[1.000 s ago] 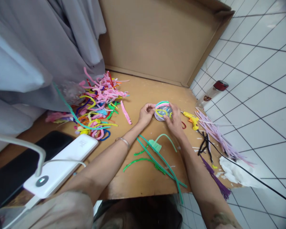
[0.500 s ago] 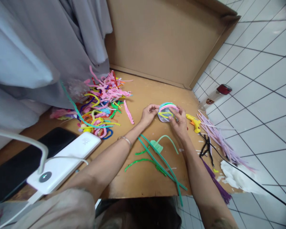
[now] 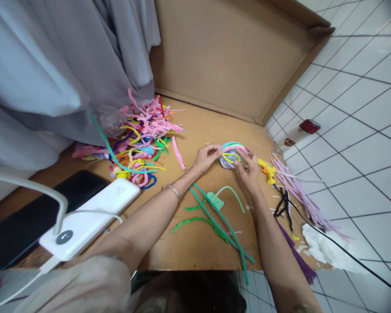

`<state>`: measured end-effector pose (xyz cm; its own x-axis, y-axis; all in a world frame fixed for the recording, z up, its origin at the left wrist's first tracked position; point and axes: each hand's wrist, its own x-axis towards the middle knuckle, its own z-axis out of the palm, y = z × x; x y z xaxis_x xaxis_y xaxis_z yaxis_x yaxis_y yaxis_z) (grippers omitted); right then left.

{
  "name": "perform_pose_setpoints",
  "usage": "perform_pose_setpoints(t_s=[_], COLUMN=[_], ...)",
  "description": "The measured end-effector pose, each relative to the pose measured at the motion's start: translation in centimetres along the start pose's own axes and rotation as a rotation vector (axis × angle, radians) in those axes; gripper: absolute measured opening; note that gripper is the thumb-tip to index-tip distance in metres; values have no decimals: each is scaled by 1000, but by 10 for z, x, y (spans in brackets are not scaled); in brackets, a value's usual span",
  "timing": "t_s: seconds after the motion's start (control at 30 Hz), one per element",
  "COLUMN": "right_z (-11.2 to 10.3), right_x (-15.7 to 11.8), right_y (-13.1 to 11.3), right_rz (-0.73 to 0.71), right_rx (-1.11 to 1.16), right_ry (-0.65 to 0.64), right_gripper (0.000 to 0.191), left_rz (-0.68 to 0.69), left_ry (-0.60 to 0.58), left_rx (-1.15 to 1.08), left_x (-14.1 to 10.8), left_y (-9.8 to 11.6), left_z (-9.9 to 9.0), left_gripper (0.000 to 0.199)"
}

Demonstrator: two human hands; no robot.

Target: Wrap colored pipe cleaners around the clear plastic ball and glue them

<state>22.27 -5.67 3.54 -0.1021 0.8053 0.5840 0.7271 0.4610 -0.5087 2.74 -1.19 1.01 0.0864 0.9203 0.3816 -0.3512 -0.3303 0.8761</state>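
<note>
A small round piece (image 3: 230, 161) with a pale translucent face and green, pink and yellow pipe-cleaner strips is held between both hands above the table. My left hand (image 3: 209, 157) pinches its left edge. My right hand (image 3: 248, 166) grips its right side, fingers on the pink strip at the top. Nearer to me lie long green pipe cleaners (image 3: 228, 224), a green leaf-like piece (image 3: 215, 200) and a curved bright green strip (image 3: 190, 219). A yellow glue gun (image 3: 267, 171) rests just right of my right hand.
A heap of colourful pipe cleaners (image 3: 150, 126) and a white power bank (image 3: 91, 217) lie left. Lilac pipe cleaners (image 3: 296, 193), a black cord (image 3: 342, 245) and white wadding (image 3: 322, 245) are right. A cardboard panel (image 3: 228, 56) stands behind, near a red-capped bottle (image 3: 309, 126).
The view has shifted slightly. My left hand's fingers have moved onto the round piece's left edge, and the yellow strip on it now looks more like a loop.
</note>
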Motion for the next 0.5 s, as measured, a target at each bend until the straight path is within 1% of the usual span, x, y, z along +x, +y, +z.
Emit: perform_pose_setpoints(t_s=[0.1,0.23,0.43,0.5], right_z=[1,3,3,3], right_x=[0,0,-1,-1], right_y=[0,0,-1,-1], right_rz=[-7,-17,-22,-22], right_rx=[-2,1,-2,-9], right_ry=[19,27,14,8], right_gripper=[48,47,47,46], left_rz=[30,20,85,86], left_ry=[-1,-1,12,25], left_rx=[33,63,93,95], left_x=[-1,-2,0,1], left_y=[0,1,-6,-9], left_z=[-1,-3,0,1], left_gripper=[41,46,32,27])
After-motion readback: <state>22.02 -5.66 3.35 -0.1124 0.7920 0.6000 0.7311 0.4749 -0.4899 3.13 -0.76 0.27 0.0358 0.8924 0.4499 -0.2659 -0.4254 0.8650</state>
